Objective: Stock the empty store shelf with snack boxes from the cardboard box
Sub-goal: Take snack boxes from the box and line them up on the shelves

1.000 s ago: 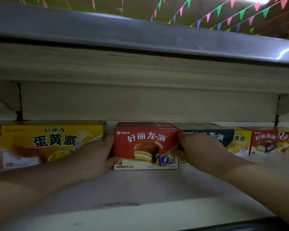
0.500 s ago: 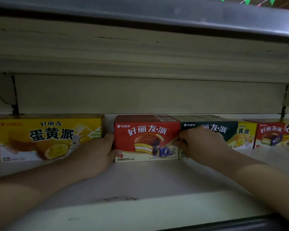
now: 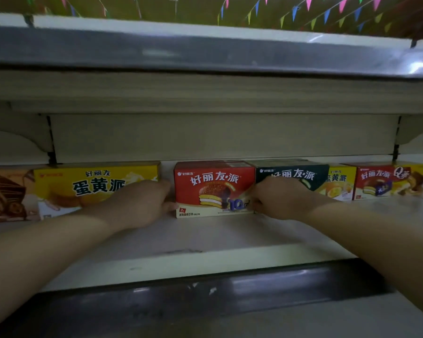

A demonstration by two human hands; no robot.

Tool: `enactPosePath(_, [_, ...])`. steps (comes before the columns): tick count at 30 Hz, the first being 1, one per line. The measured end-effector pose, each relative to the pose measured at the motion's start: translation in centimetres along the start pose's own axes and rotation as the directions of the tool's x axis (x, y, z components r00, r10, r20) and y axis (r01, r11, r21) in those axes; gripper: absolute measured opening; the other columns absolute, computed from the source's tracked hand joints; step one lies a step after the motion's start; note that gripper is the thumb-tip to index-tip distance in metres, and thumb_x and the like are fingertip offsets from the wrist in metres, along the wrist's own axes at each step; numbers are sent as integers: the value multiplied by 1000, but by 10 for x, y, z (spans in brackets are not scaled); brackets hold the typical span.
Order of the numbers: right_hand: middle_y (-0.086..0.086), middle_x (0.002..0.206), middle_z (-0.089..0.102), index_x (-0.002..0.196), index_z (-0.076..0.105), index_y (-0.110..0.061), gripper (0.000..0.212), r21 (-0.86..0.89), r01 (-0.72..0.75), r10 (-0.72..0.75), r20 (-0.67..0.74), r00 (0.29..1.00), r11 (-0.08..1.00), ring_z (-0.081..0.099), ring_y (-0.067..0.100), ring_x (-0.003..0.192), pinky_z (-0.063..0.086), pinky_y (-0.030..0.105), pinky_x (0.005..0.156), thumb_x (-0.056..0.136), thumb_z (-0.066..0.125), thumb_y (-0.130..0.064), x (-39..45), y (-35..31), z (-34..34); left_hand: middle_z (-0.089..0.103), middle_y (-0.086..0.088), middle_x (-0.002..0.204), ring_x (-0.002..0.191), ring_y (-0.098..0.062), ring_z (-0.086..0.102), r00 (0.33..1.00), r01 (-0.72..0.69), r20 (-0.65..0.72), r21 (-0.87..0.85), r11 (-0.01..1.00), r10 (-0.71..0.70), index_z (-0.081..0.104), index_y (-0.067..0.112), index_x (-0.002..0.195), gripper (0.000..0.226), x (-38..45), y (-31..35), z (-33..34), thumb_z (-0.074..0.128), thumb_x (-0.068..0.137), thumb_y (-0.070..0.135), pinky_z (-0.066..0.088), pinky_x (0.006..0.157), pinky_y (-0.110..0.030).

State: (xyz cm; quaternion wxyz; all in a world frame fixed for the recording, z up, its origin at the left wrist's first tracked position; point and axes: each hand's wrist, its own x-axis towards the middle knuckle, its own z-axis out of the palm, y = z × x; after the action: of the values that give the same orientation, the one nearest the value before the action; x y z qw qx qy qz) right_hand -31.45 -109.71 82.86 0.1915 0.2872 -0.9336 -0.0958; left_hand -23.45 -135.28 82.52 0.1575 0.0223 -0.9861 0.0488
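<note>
Red snack box (image 3: 214, 189) between left hand (image 3: 142, 203) and right hand (image 3: 279, 198)

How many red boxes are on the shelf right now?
2: one red box between the hands, another far right. More may sit hidden behind the front row.

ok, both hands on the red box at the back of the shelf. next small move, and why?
Probably slide the red box left a little, then let go. The left hand is at its left end and the right hand at its right end; a gap shows between it and the yellow box, while the dark green box already sits against it.
</note>
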Motion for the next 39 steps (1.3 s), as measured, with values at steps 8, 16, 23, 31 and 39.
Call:
enactPosePath(8, [7, 105, 63, 110, 61, -15, 23, -68, -44, 47, 37, 998, 997, 62, 28, 96, 44, 33, 69, 100, 44, -26, -35, -30, -30, 57, -5, 122, 101, -22, 56, 991, 123, 19, 203, 971, -130, 53, 22, 122, 31, -64, 34, -39, 44, 98, 40, 43, 74, -28])
enactPosePath(16, [0, 63, 40, 81, 44, -16, 14, 26, 110, -95, -330, 939, 994, 42, 24, 59, 23, 25, 46, 93, 49, -11, -126, -80, -47, 54, -5, 79, 80, -30, 58, 945, 161, -288, -11, 987, -158, 49, 16, 88, 12, -162, 90, -38, 47, 94, 27, 47, 62, -35])
enactPosePath(23, [-2, 61, 48, 71, 40, -17, 27, 234, 300, -202, -367, 908, 925, 54, 28, 58, 18, 24, 45, 86, 62, -20, -208, -164, -20, 58, -7, 96, 90, -29, 58, 970, 241, -13, -63, 968, -243, 45, 18, 86, 19, -283, 116, 3, 44, 95, 35, 46, 67, -34])
enactPosePath(31, [1, 70, 42, 86, 45, -16, 14, 310, 341, -354, -15, 935, 888, 49, 26, 71, 38, 30, 61, 99, 40, -17, -238, -278, -32, 60, -2, 90, 79, -22, 57, 810, 529, 209, 140, 837, -548, 53, 18, 82, 21, -428, 23, 5, 40, 97, 28, 51, 69, -33])
enactPosePath(39, [2, 76, 54, 78, 53, -16, 19, 464, 295, -372, 82, 925, 835, 56, 21, 70, 44, 29, 59, 96, 46, -15, -269, -437, -77, 60, -4, 116, 105, -25, 59, 701, 424, 424, 399, 813, -573, 60, 13, 111, 23, -571, -65, 3, 41, 97, 12, 47, 76, -33])
